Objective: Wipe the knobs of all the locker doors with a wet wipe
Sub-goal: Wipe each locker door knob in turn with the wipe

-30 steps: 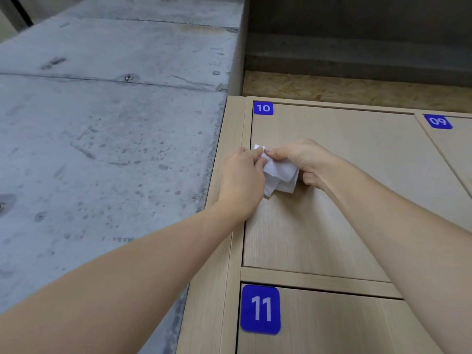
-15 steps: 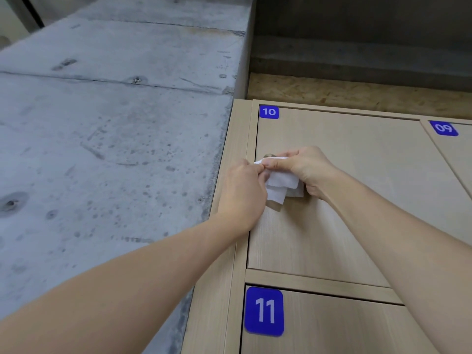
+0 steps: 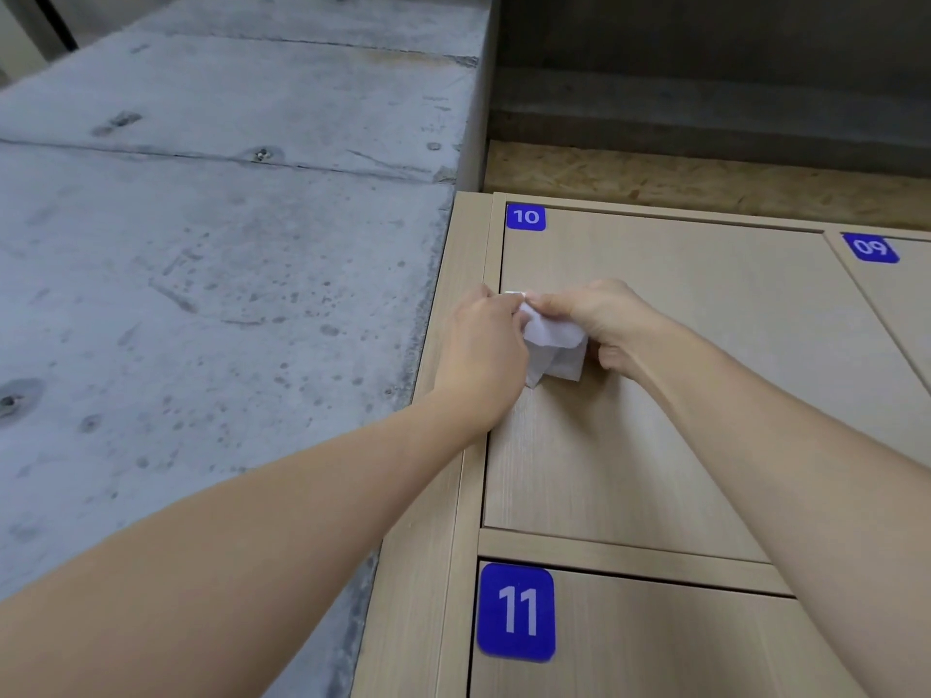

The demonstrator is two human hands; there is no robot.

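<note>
Wet wipe (image 3: 551, 340): white, crumpled, bunched between both hands against the left edge of door 10 (image 3: 655, 395), roughly mid-height. A loose fold hangs down from the bunch over the door face.

Knob (image 3: 513, 294): only a small pale, shiny sliver shows just above the wipe, at the fingertips of both hands. The rest of it is hidden; shape cannot be told.

Left hand (image 3: 481, 352): back of hand toward camera, fingers curled in, grip clenched on the left part of the wipe at the door's edge.

Right hand (image 3: 604, 322): thumb and fingers pinching the upper right part of the wipe, pressed close to the knob.

Step in hand (judgement): wiping the knob of door 10, wipe being worked around it with both hands.

Surroundings: blue label 10 (image 3: 526, 217) at the door's upper left corner. Door 11 (image 3: 680, 647) directly below, label 11 (image 3: 516, 612) at its corner; door 09 (image 3: 902, 304) to the right. No knob on either is in view. Grey concrete wall (image 3: 201, 294) left of the locker frame.

Next move (judgement): finish covering this knob on all sides, then carry the wipe to another door, locating its knob first. Many doors likely remain.
</note>
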